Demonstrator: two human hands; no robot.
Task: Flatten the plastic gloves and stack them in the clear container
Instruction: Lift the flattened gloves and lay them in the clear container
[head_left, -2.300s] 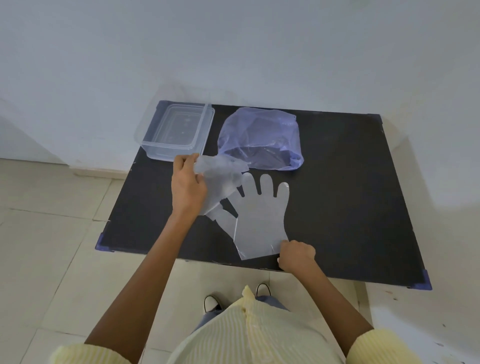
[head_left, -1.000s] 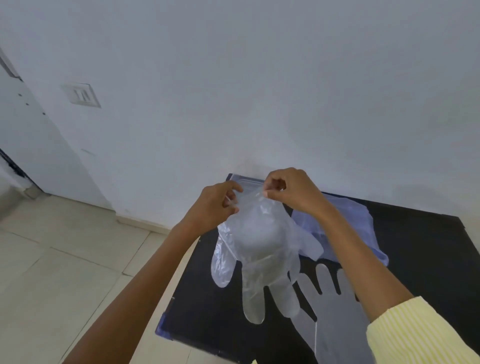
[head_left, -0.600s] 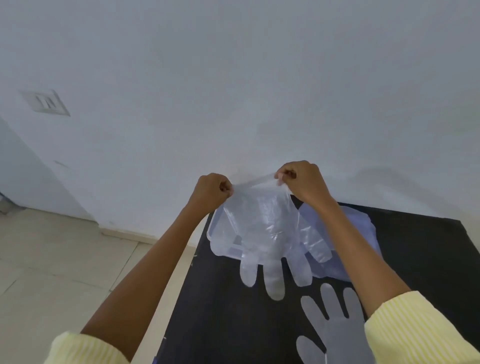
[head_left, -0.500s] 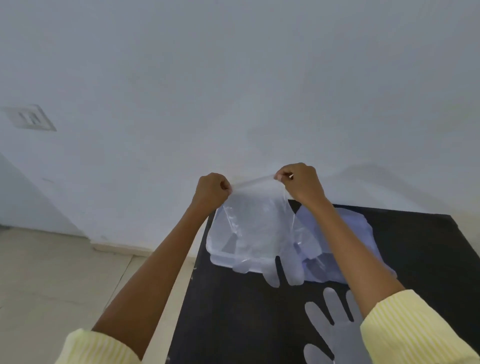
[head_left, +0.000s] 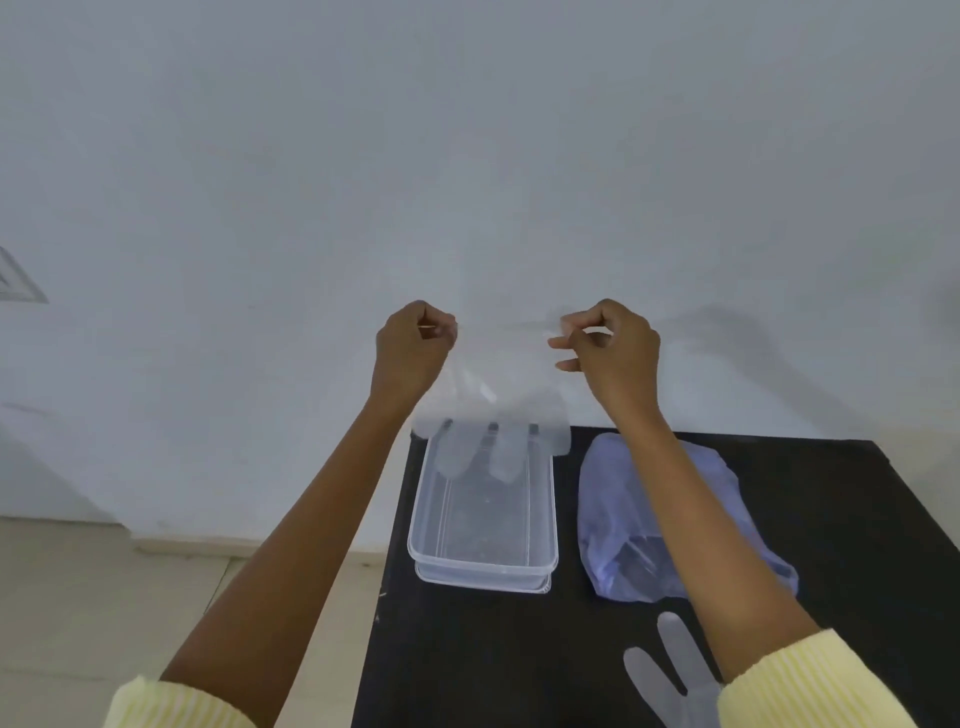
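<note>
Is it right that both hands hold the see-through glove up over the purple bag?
Not quite. In the head view the left hand and right hand hold the glove up over the clear container, not the purple bag, which lies beside it.

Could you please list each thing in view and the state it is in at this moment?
Left hand: shut on held glove's cuff.
Right hand: pinching the same cuff.
Held glove: hanging, fingers down, over the container.
Clear container: open, no lid.
Second glove: flat on table.
Blue bag: crumpled, lying on table.
</note>
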